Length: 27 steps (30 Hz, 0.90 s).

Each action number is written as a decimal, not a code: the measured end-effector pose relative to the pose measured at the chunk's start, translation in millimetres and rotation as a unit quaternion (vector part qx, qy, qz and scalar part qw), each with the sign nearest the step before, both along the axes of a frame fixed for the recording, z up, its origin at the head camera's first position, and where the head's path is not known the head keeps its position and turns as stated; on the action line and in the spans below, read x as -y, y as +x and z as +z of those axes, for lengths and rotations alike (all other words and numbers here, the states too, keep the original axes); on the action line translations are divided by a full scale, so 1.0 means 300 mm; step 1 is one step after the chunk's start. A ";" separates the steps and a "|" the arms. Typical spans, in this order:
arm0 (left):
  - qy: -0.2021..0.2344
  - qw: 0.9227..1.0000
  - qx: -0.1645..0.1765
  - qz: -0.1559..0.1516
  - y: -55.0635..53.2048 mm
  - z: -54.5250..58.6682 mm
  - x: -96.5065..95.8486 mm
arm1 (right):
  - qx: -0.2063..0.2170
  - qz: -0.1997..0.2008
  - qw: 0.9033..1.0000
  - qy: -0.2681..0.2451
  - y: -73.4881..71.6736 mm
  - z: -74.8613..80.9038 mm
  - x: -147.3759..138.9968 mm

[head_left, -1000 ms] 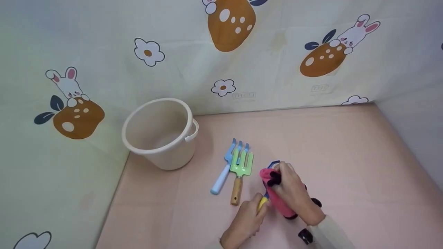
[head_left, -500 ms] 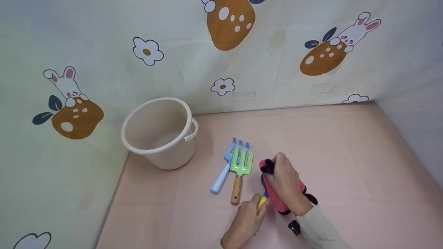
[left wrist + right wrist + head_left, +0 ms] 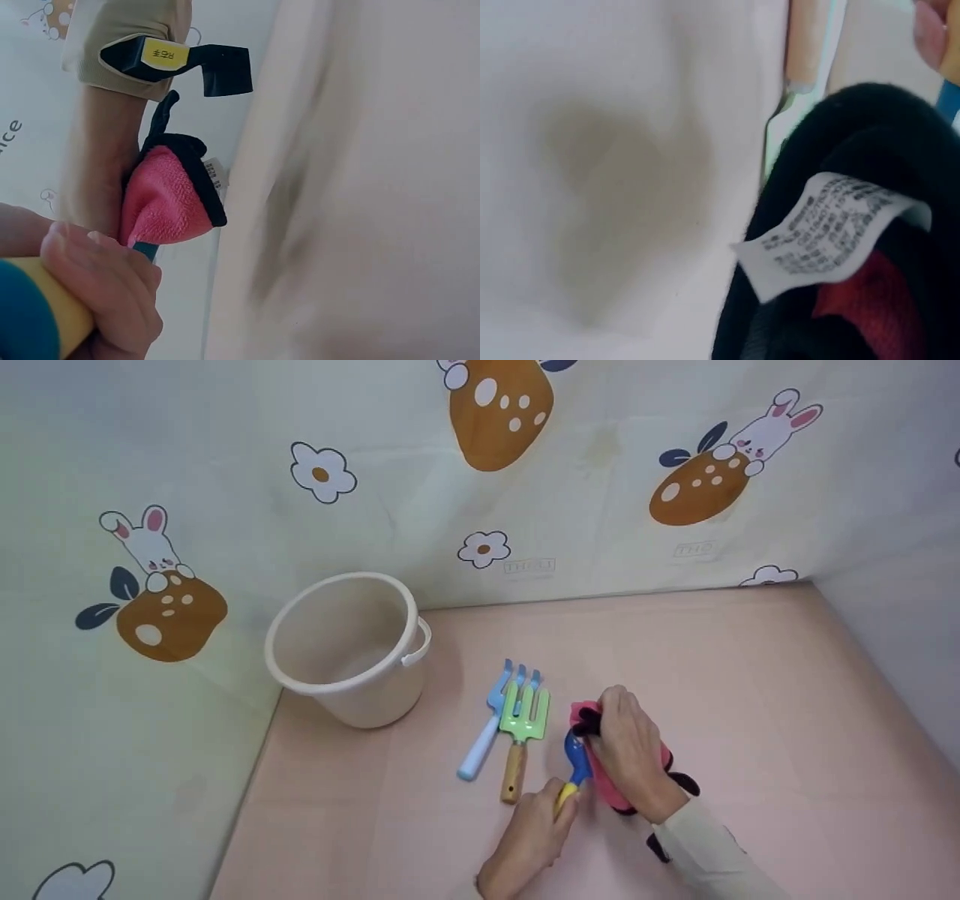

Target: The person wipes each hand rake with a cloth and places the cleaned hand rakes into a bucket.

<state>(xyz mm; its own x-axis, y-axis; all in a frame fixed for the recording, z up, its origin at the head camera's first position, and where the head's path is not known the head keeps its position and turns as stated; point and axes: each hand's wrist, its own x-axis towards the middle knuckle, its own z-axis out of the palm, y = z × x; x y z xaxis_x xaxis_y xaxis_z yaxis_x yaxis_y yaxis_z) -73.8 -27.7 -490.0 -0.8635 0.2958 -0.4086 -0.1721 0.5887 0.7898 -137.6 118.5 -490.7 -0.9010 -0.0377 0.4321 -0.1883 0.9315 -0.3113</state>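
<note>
My left hand [image 3: 531, 829] grips the yellow handle [image 3: 566, 795] of a blue-headed garden tool [image 3: 577, 757]; the handle's blue end shows in the left wrist view. In my right hand [image 3: 628, 746] is a pink cloth [image 3: 169, 199] with black edging, bunched and held against the tool's head. The cloth and hand hide part of that head, so I cannot tell its full shape. A white printed label [image 3: 829, 232] sticks out from the cloth's black edging [image 3: 870, 112]. Both hands are close together over the pink surface.
Left of my hands lie a green garden fork [image 3: 525, 720] with a wooden handle and, partly under it, a light blue hand rake [image 3: 480, 750]. A cream bucket [image 3: 375, 697] stands farther back left. Patterned fabric walls [image 3: 390, 540] border the pink surface [image 3: 750, 682].
My right hand and the cloth first moved up and left along the tool's head, then slightly back right, exposing more of the blue. My left hand stays nearly still on the handle.
</note>
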 end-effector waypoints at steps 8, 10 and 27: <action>-0.019 0.999 -0.024 -0.020 0.000 0.003 0.004 | -0.024 0.006 0.998 0.057 -0.007 -0.020 -0.016; -0.019 1.000 -0.016 -0.020 -0.002 0.002 0.010 | -0.040 0.018 0.997 0.071 -0.004 -0.023 -0.024; 0.127 0.990 -0.027 0.060 -0.045 0.008 0.090 | 0.257 -0.043 0.868 -0.423 -0.024 0.074 -0.177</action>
<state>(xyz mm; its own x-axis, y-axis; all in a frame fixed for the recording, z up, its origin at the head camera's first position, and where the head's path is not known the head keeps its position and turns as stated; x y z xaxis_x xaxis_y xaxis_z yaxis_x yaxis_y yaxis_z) -87.5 -54.6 -487.6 -0.9170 0.2771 -0.2868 -0.1826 0.3474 0.9197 -145.0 171.5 -468.6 -0.9667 0.1737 -0.1880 0.2372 0.3315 -0.9131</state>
